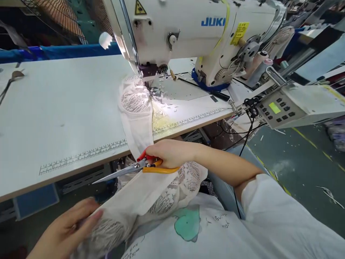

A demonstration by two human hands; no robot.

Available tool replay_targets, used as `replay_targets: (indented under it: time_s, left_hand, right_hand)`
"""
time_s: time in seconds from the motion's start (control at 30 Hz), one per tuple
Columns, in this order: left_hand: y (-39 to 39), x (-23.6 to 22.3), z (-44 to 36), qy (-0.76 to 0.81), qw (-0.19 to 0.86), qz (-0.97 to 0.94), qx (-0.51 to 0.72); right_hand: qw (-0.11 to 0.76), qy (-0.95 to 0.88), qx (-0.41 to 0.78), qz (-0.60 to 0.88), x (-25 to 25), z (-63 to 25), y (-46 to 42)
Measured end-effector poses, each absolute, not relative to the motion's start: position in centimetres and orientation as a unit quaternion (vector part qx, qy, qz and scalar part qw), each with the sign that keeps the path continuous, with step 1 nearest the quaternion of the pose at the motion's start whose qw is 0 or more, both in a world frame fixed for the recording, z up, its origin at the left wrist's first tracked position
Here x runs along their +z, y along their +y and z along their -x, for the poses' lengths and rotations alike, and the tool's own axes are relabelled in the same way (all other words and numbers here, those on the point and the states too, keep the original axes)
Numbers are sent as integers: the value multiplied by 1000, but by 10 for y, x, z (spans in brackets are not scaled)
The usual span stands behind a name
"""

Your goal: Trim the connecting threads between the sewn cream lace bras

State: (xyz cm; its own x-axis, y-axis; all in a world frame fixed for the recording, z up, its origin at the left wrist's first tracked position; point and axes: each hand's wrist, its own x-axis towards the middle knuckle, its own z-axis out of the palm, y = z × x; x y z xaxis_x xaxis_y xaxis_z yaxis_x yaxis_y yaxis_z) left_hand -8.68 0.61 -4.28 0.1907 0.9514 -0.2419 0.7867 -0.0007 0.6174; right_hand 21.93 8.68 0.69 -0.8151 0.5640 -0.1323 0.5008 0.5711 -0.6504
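My right hand [171, 153] is closed around a pair of scissors [137, 166] with red and orange handles, its blades pointing left over the table's front edge. In my left hand [68, 225], thumb and fingers pinch the edge of a white lace garment [151, 194], which looks like joined bras, draped across my lap. Another lace cup piece [136, 102] lies under the sewing machine's needle area, and its fabric band runs down off the table to my right hand. Whether the blades touch any cloth I cannot tell.
The white JUKI sewing machine [183, 32] stands on a white table [67, 108] with printed rulers along its front. A black-handled tool [221, 95] lies near the machine base. Thread cones [260, 70] and a control panel [277, 108] are to the right, with hanging cables.
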Motion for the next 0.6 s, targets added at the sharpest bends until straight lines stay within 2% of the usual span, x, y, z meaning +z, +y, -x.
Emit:
replay_targets:
  time_s: [0.13,0.3,0.43,0.5,0.6]
  left_hand:
    - [15,-39,83,598,313,-734,66]
    - [3,-23,42,466,320,-791,233]
    - [5,-21,7,519,290,-751,287]
    - [7,-23,0,552,320,-709,302]
    - [9,-23,-1,571,454,-612,305]
  right_hand:
    - [16,-885,401,236,14,-196,73]
    - [8,-880,432,196,19,-181,69]
    - [15,-880,417,227,18,-182,81]
    - [14,-880,416,229,18,-184,86]
    - [15,-883,412,224,18,-189,94]
